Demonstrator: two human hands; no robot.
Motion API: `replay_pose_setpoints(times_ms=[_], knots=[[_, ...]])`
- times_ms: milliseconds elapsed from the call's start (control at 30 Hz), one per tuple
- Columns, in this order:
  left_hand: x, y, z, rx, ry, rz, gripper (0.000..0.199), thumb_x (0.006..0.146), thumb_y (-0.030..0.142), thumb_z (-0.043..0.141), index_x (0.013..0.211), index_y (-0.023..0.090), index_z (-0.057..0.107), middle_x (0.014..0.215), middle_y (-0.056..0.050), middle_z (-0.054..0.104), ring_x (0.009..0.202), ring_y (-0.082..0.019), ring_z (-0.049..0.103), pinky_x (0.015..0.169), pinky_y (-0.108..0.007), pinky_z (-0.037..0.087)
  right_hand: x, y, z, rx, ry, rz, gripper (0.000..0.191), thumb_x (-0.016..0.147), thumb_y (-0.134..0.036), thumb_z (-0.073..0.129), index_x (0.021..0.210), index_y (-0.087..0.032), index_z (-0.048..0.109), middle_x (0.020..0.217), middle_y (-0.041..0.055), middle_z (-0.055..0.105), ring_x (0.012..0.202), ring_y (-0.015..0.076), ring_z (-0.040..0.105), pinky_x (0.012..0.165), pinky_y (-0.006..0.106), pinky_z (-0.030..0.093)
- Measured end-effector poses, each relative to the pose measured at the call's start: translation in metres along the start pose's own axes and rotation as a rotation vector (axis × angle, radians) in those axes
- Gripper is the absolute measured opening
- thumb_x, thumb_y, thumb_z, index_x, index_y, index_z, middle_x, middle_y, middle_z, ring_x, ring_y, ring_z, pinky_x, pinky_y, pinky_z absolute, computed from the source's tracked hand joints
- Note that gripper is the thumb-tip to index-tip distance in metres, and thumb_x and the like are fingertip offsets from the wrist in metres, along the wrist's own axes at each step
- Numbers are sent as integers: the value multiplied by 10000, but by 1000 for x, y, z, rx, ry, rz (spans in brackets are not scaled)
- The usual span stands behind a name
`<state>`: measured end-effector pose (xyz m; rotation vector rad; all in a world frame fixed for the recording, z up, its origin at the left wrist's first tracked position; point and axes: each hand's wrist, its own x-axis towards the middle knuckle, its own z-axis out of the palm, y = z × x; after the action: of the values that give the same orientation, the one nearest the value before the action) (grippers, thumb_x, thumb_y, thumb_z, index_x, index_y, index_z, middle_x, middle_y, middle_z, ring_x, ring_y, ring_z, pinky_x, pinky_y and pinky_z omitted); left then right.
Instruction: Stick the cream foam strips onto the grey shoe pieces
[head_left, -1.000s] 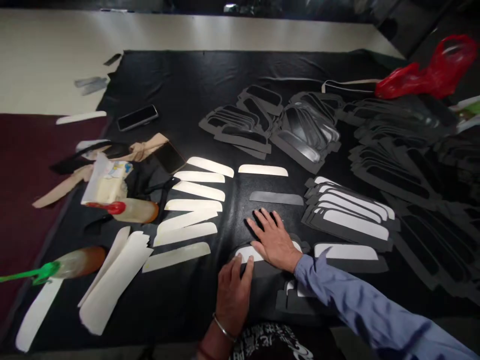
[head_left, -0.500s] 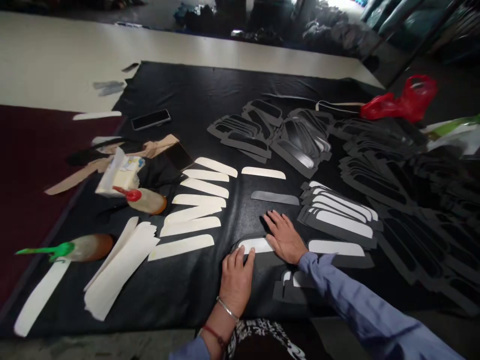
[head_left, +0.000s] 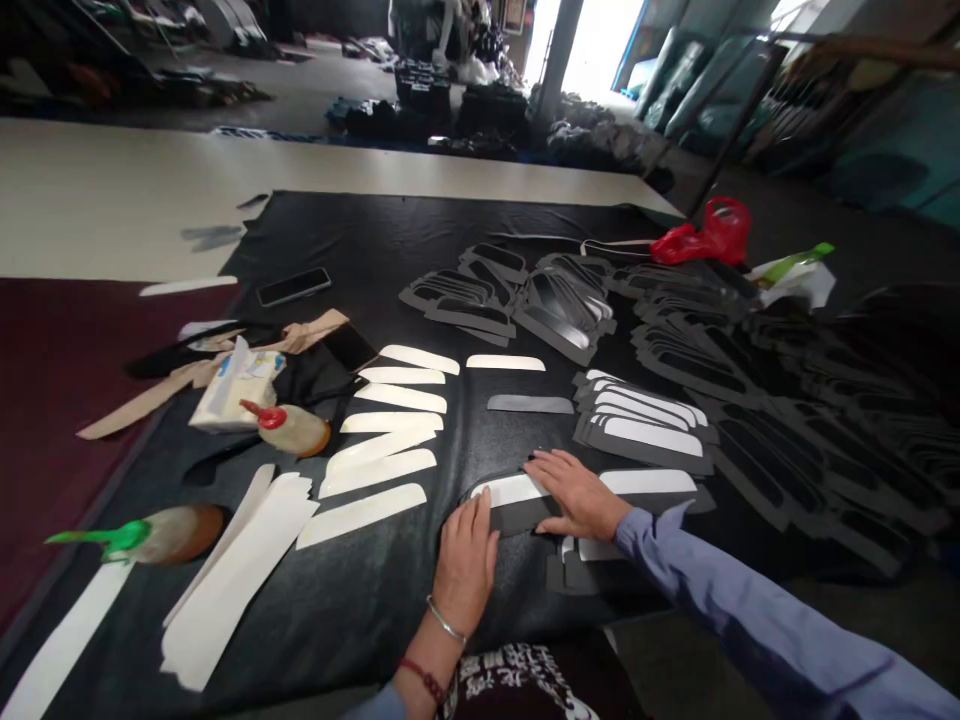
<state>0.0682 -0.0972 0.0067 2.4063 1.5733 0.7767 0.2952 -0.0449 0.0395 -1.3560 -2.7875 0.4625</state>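
Near the table's front, a white strip with a rounded end (head_left: 511,490) lies on a dark grey cut piece (head_left: 517,518). My left hand (head_left: 466,550) rests its fingertips on the strip's left end. Across the strip's right end lies my right hand (head_left: 577,494), fingers stretched out flat, hiding that part. Both hands are open and grip nothing. Just right of my right hand is another dark piece with a white strip (head_left: 649,482). Beyond it sits an overlapping stack of such pieces (head_left: 652,436). A grey strip (head_left: 529,404) and a cream strip (head_left: 506,362) lie farther back.
Several cream strips (head_left: 379,513) form a column to the left, beside a pile of larger pale strips (head_left: 232,580). Two bottles, one red-capped (head_left: 296,430) and one green-capped (head_left: 169,535), lie on their sides. A phone (head_left: 294,287) and dark piece piles (head_left: 555,300) are farther back.
My right hand has shifted toward me and turned flatter across the strip's right end. My left hand stays at the left end. The camera view has tilted up.
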Motion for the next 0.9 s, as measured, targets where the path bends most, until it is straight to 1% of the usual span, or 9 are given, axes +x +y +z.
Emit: replay_pose_setpoints(times_ms=[67, 167, 300, 400, 467, 600, 733, 800, 900], knots=[[-1, -4, -2, -52, 3, 36, 485, 857, 152, 441, 1327, 117, 326, 1167, -128, 546, 1057, -212, 497, 887, -372, 480, 3, -3, -8, -8, -23, 1, 824, 675, -522, 651, 1308, -61, 394, 1256, 203, 497, 1224, 307, 384, 1034, 486, 247], [-4, -7, -9, -113, 27, 48, 487, 864, 142, 425, 1337, 162, 310, 1183, -115, 538, 1099, -208, 483, 912, -384, 467, 7, -15, -27, -31, -21, -9, 796, 652, -474, 673, 1285, -64, 417, 1217, 191, 515, 1173, 304, 421, 1030, 482, 242], [-9, -8, -21, -122, 150, -21, 562, 847, 172, 488, 1364, 184, 269, 1223, -140, 485, 1147, -231, 445, 936, -425, 435, 6, -30, -56, -41, 53, -3, 732, 653, -399, 674, 1259, -73, 427, 1162, 174, 529, 1108, 280, 449, 992, 465, 290], [-12, -9, -24, -87, 227, -66, 592, 832, 193, 520, 1368, 175, 269, 1205, -161, 466, 1126, -252, 451, 913, -447, 436, -9, -24, -70, -9, 138, 70, 701, 672, -389, 661, 1260, -94, 419, 1155, 166, 529, 1090, 268, 455, 945, 439, 345], [-13, -10, -22, -65, 189, -17, 586, 829, 188, 522, 1364, 175, 282, 1187, -155, 480, 1114, -251, 457, 905, -441, 440, -32, -11, -73, 4, 183, 148, 702, 687, -414, 651, 1273, -112, 407, 1180, 164, 517, 1099, 269, 453, 941, 435, 354], [-12, -5, -12, -35, 55, 117, 504, 827, 182, 522, 1308, 163, 373, 1160, -141, 502, 1089, -241, 469, 888, -410, 454, -101, 12, -61, 19, 180, 295, 705, 706, -459, 632, 1286, -133, 399, 1213, 161, 500, 1125, 274, 449, 954, 438, 357], [-9, 5, -5, -17, 1, 172, 415, 844, 177, 487, 1253, 136, 426, 1107, -136, 533, 1039, -235, 494, 851, -397, 458, -162, 16, -31, 65, 140, 348, 716, 715, -464, 621, 1310, -142, 388, 1229, 158, 499, 1165, 277, 425, 976, 450, 340], [-7, 10, -3, -9, -17, 230, 376, 850, 174, 474, 1222, 123, 452, 1085, -135, 543, 1013, -230, 505, 828, -382, 458, -176, 14, -17, 93, 119, 348, 721, 718, -453, 619, 1321, -136, 382, 1241, 160, 494, 1189, 275, 402, 991, 455, 321], [-2, 20, -1, -19, -50, 360, 333, 855, 172, 458, 1180, 103, 486, 1065, -135, 551, 991, -224, 515, 808, -365, 459, -182, 16, -4, 124, 70, 361, 766, 711, -498, 620, 1343, -148, 366, 1269, 159, 479, 1214, 284, 371, 997, 481, 298]])
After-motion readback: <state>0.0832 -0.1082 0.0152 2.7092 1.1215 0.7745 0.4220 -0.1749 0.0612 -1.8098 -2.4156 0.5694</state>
